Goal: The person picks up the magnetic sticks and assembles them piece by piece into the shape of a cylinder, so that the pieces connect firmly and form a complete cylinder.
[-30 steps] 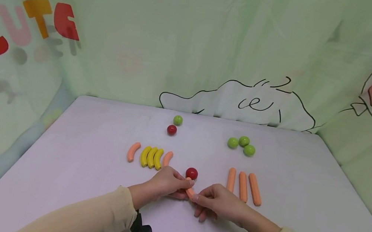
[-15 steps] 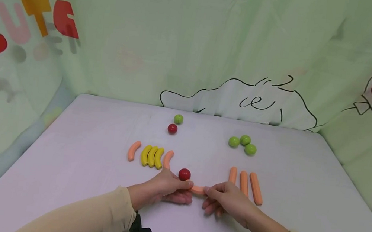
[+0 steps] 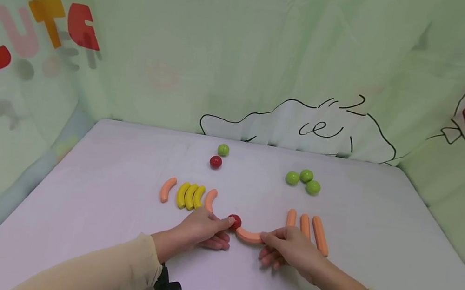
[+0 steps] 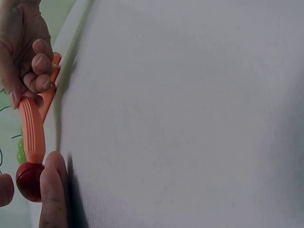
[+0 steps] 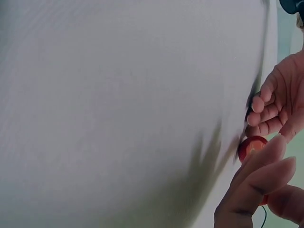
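Note:
In the head view, my right hand (image 3: 291, 251) pinches one end of a curved orange toy sausage (image 3: 249, 236) between thumb and fingers. Its other end meets a glossy red ball (image 3: 235, 221). My left hand (image 3: 201, 229) holds the ball at its left side, thumb tip on it. In the left wrist view, the red ball (image 4: 29, 181) shows between the left thumb and a finger, with the grooved sausage (image 4: 32, 133) running up to the right hand (image 4: 28, 57). In the right wrist view, the right fingers (image 5: 259, 178) mostly hide the sausage and red ball (image 5: 249, 145).
Several curved yellow pieces (image 3: 189, 196) lie between two curved orange ones (image 3: 167, 189). Straight orange sticks (image 3: 319, 236) lie right of my right hand. Green balls (image 3: 292, 178) sit at the back right. A second red ball (image 3: 216, 162) and a green ball (image 3: 223, 150) stand farther back.
The sausage has turned from slanting to nearly level, and the right hand has moved right with it. The left hand has let go of the sausage and taken hold of the red ball.

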The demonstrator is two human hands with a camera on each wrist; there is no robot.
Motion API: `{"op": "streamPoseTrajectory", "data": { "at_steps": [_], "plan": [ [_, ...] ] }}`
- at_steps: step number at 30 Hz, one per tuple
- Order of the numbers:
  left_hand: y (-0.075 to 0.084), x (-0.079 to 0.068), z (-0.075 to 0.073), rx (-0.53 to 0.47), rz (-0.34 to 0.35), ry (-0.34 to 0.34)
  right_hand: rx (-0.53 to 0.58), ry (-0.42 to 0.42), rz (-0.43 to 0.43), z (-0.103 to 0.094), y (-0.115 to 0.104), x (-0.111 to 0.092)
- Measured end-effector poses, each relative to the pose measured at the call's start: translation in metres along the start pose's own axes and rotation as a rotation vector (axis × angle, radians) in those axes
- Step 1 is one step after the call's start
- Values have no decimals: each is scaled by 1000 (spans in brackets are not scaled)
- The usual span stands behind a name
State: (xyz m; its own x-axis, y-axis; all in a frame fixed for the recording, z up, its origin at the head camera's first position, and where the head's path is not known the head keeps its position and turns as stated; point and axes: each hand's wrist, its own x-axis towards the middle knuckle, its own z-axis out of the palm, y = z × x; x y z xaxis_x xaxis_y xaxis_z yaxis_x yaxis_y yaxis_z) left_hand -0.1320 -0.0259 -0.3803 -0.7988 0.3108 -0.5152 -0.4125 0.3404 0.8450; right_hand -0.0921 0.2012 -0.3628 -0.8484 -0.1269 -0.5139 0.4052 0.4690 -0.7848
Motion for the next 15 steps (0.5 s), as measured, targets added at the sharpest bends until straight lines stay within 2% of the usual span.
{"op": "streamPoseTrajectory", "data": {
  "at_steps": [3, 7, 12, 15],
  "plan": [
    [0, 2, 0, 65, 39, 30, -9, -48, -27, -6, 1, -2],
    [1, 2, 3, 128, 69, 33, -16, -76, -40, -11, 1, -3],
    [2, -1, 5, 146, 49, 40, -34, -10, -31, -10, -3, -1],
    [3, -3, 5, 153, 31, 15, -18, 48, -27, -8, -6, 0]
  ]
}}
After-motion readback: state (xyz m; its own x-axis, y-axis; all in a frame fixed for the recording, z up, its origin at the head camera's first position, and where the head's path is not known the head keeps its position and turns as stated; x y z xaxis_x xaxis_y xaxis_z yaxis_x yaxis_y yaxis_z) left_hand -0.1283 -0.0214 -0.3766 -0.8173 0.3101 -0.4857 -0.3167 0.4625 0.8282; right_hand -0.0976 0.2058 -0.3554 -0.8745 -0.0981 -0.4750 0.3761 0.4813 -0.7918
